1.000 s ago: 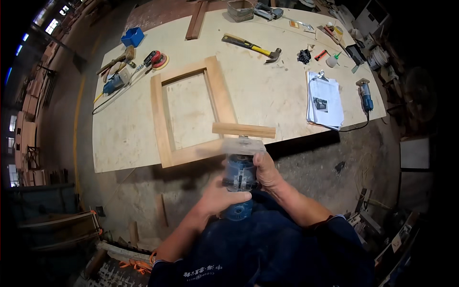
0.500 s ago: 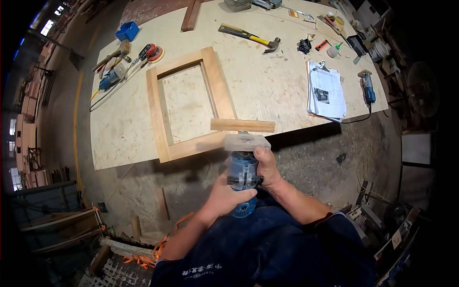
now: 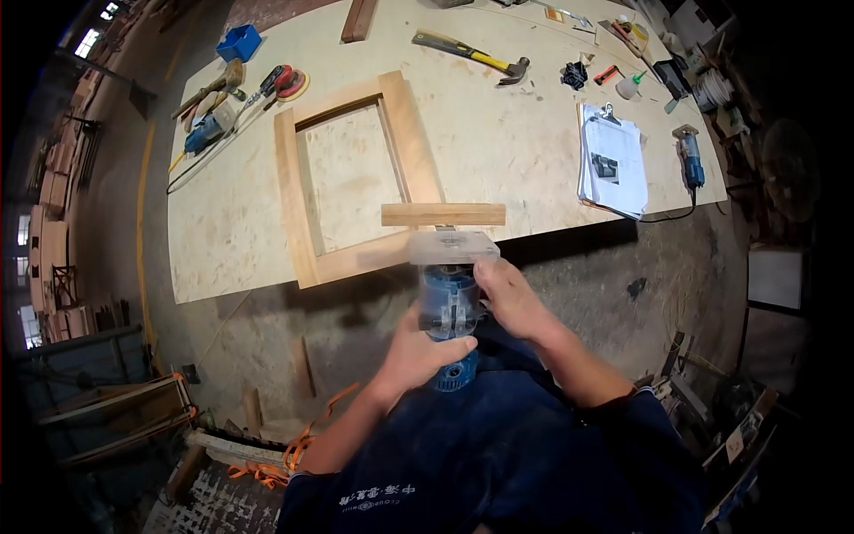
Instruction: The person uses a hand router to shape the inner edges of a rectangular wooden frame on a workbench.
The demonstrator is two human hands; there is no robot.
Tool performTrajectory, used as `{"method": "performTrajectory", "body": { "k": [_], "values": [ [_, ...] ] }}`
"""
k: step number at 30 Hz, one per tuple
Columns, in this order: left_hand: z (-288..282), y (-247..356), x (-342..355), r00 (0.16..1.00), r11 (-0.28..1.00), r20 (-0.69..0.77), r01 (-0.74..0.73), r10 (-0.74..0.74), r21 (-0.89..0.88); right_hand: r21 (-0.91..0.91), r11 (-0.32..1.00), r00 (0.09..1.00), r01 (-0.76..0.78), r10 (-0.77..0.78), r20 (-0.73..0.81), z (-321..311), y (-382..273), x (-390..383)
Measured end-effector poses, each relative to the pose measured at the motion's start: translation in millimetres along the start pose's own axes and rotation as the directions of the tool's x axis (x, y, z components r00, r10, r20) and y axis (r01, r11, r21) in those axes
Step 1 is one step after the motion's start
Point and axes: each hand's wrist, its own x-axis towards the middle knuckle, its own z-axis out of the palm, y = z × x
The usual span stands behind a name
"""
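Over the last second the whole view has slid a little, the table (image 3: pixel 516 142) standing higher in it, and the blue hand router (image 3: pixel 450 307) stays at its near edge, in front of the person's torso, with its clear base (image 3: pixel 454 248) pointing away. The left hand (image 3: pixel 418 354) keeps its fingers clamped round the router's body, thumb across the front. The right hand (image 3: pixel 516 298) has eased slightly outward, though its fingers still touch the base's right edge; how firmly they press, I cannot tell. Just beyond the base lies the wooden strip (image 3: pixel 443 214), which has shifted slightly left relative to the wooden frame (image 3: pixel 414 151) and overlaps its near right corner in the view; whether it touches the frame or router is unclear. My reading is that the left hand now carries most of the hold, while the right only steadies or adjusts the base.
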Motion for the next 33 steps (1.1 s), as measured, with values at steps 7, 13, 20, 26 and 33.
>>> {"method": "performTrajectory", "body": {
  "k": [7, 13, 20, 26, 33],
  "values": [
    [0.0, 3.4, 4.4, 0.998, 0.998, 0.010, -0.067, 0.067, -0.007, -0.239, 0.864, 0.808, -0.444, 0.501, 0.310, -29.0, -45.5, -25.0],
    [3.7, -2.2, 7.6, 0.996, 0.996, 0.009, -0.090, 0.090, -0.029, 0.160, 0.668, 0.652, -0.727, 0.599, 0.465, -38.5, -14.1, -31.1],
    [-7.6, -4.3, 7.7, 0.993, 0.994, 0.021, -0.113, 0.113, -0.006, -0.405, 0.889, 0.936, 0.214, -0.068, 0.344, -24.1, -27.0, -33.2],
    [-5.5, -0.9, 6.4, 0.995, 0.991, 0.053, -0.078, 0.084, -0.110, 0.022, 0.815, 0.752, -0.579, 0.524, 0.400, -30.8, -13.9, -27.1],
    [-8.0, 6.5, 3.8, 0.996, 0.997, 0.049, -0.072, 0.074, -0.038, -0.211, 0.971, 0.962, -0.114, 0.161, 0.220, -28.8, 8.1, -25.3]
  ]
}}
